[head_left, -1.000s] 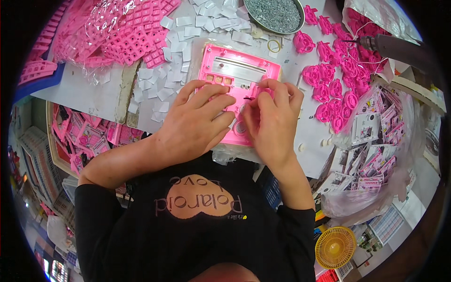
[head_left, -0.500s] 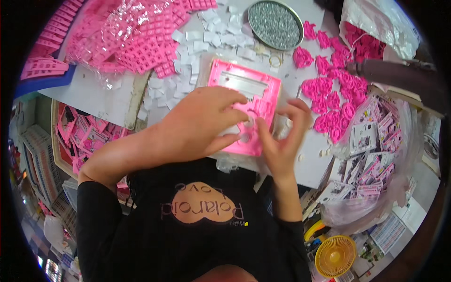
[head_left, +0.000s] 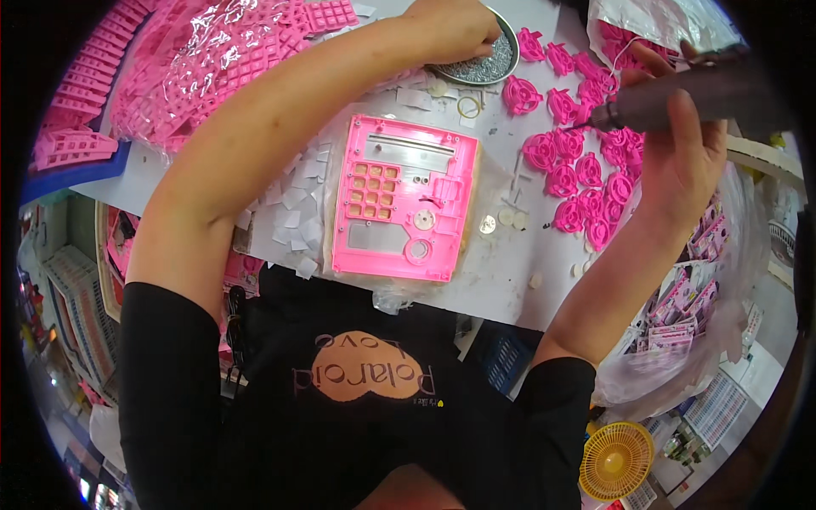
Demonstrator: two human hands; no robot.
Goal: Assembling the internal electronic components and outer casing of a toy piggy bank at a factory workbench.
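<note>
My left hand (head_left: 452, 32) reaches across to a round tin (head_left: 517, 56) of small silver screws (head_left: 470, 70); its fingers are bent together into them, and what they pinch is hidden. At the right, my right hand (head_left: 687, 166) is wrapped round a dark electric screwdriver (head_left: 663, 106), its thin bit pointing left over pink rose-shaped plastic pieces (head_left: 561, 106). Between my arms a pink plastic panel (head_left: 406, 200) lies on a padded, plastic-wrapped board (head_left: 470, 200). The panel has a grid of square holes, a long slot, a small white disc and a ring-shaped opening.
Pink keypad frames (head_left: 229, 76) in clear plastic lie at the far left, with white paper bits (head_left: 289, 208) beside the panel. A clear bag (head_left: 722, 289) of printed pieces stands at the right, a yellow basket (head_left: 616, 459) below. Small pale discs (head_left: 510, 217) lie near the board.
Both hands have left the pink panel. My left hand has moved up into the tin, and my right hand has gone right and taken hold of the screwdriver.
</note>
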